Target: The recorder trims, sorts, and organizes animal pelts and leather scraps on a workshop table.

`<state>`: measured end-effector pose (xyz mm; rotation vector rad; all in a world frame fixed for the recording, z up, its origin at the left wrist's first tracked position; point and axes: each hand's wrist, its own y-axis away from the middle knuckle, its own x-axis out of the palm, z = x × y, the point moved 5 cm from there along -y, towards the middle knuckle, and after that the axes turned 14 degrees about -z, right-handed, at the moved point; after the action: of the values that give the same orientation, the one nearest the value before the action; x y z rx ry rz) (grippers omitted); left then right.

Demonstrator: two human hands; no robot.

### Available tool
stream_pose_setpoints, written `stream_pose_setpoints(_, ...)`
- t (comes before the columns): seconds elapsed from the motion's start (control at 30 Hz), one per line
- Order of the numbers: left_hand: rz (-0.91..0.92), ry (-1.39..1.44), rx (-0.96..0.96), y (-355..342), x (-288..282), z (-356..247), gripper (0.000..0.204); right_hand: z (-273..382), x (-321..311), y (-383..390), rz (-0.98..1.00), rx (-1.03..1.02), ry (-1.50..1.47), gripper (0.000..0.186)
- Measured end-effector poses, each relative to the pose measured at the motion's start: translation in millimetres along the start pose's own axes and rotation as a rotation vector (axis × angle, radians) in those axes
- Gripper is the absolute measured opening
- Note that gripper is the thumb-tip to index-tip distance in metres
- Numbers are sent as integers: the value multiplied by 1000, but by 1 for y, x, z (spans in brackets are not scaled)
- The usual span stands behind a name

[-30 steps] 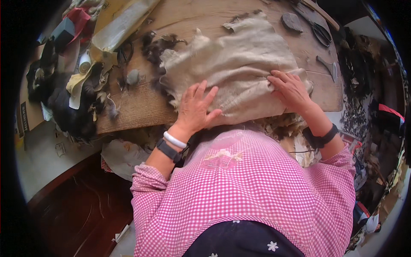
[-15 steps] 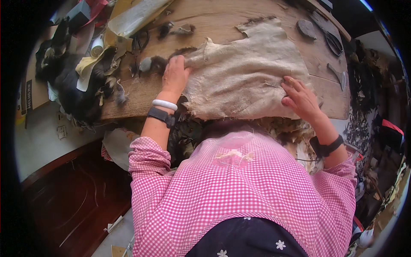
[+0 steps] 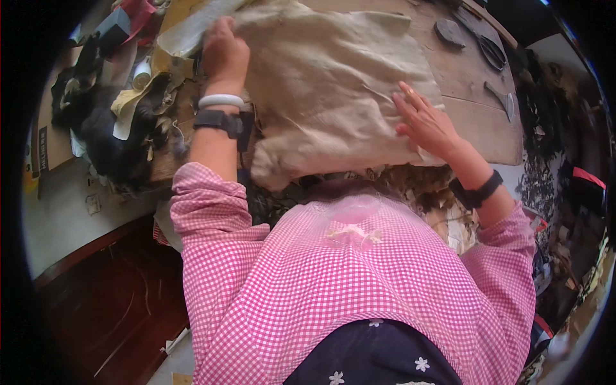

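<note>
A pale beige hide [image 3: 340, 83], its skin side up, lies wrinkled over the wooden tabletop [image 3: 478, 131]. At its far left edge, my left hand [image 3: 226, 56] is closed on the hide; some of those fingers are smeared by motion. The hide's near left corner bulges over the front edge of the table. My right hand [image 3: 428, 125] rests on the right part of the hide with its fingers stretched out and apart, palm down.
Beyond the hide on the right lie a dark grey stone-like block [image 3: 449, 33], black-handled scissors [image 3: 493, 52] and a small metal blade tool [image 3: 500, 99]. Dark fur pieces [image 3: 115, 141] and a white spool-like roll [image 3: 142, 74] crowd the left end. Scraps [image 3: 449, 205] sit below the front edge.
My left hand has moved away from me and to the left, drawing the hide's far left side with it. My right hand has shifted slightly left and farther from me.
</note>
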<state>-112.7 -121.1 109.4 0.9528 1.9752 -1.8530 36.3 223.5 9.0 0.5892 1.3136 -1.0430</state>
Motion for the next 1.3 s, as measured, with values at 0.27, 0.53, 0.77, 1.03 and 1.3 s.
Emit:
stream_pose_setpoints(0.27, 601, 130, 269, 160, -16, -103, 68, -19, 2, 22, -78, -36, 166, 60)
stream_pose_setpoints(0.53, 582, 188, 149, 205, -39, -99, 71, -35, -27, 23, 267, 170, 184, 59)
stream_pose_setpoints(0.77, 700, 437, 338, 215, -32, -189, 83, 54, 17, -51, 110, -348, -281, 63)
stream_pose_setpoints(1.03, 509, 370, 435, 220, -24, -198, 86, -11, 73, -140, 12, -229, -30, 69)
stream_pose_setpoints(1.3, 426, 319, 463, 226, -16, -196, 54, -15, 79, -201, -161, -94, 17, 79)
